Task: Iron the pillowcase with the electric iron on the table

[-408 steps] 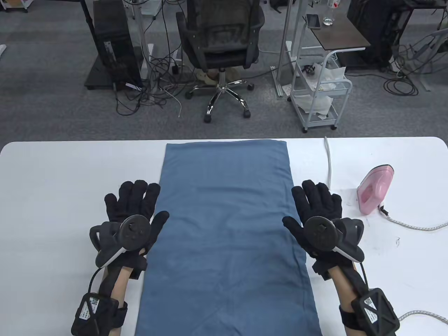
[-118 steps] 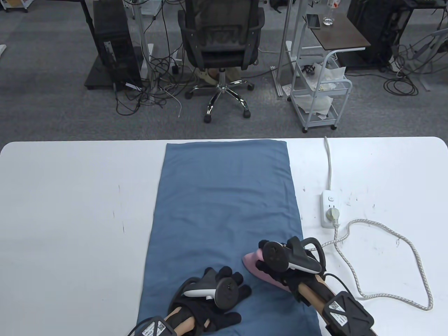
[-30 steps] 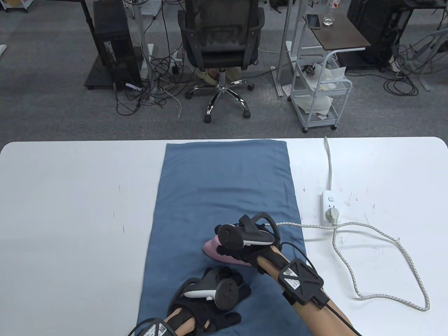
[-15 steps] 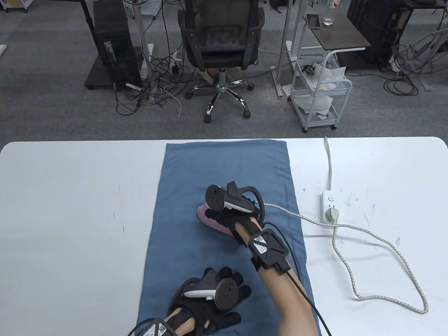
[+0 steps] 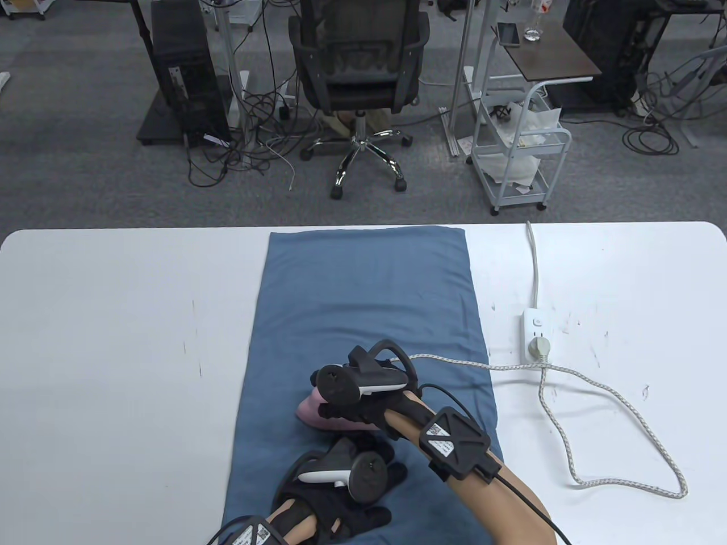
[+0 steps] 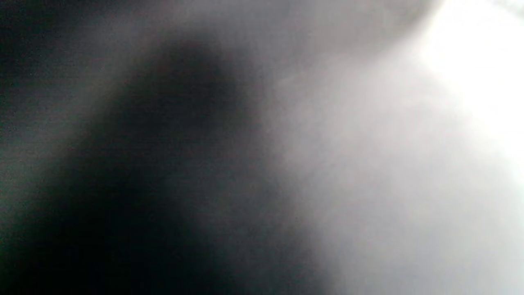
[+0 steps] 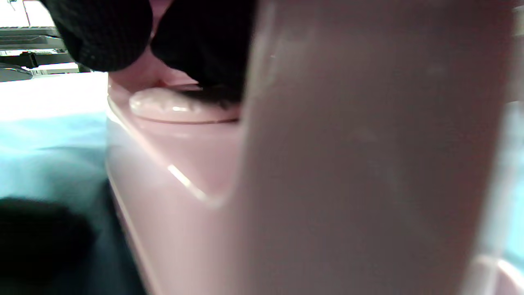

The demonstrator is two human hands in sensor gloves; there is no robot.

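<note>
A blue pillowcase (image 5: 363, 295) lies flat along the middle of the white table (image 5: 113, 340). My right hand (image 5: 355, 411) grips the handle of the pink electric iron (image 5: 312, 413), which rests sole-down on the near middle of the pillowcase. In the right wrist view the pink iron body (image 7: 327, 164) fills the frame, with my gloved fingers (image 7: 204, 37) wrapped over its handle. My left hand (image 5: 341, 488) rests flat, palm down, on the pillowcase's near end, just below the iron. The left wrist view is a dark blur.
A white power strip (image 5: 535, 335) lies right of the pillowcase with the iron's plug in it. The braided cord (image 5: 568, 431) runs from the iron across the cloth's right edge and loops over the right table half. An office chair (image 5: 358, 68) and a cart (image 5: 519, 147) stand beyond the far edge.
My right hand has slid the iron back toward me and slightly left, from mid-pillowcase to just above my left hand. The cord followed. The left hand has stayed put.
</note>
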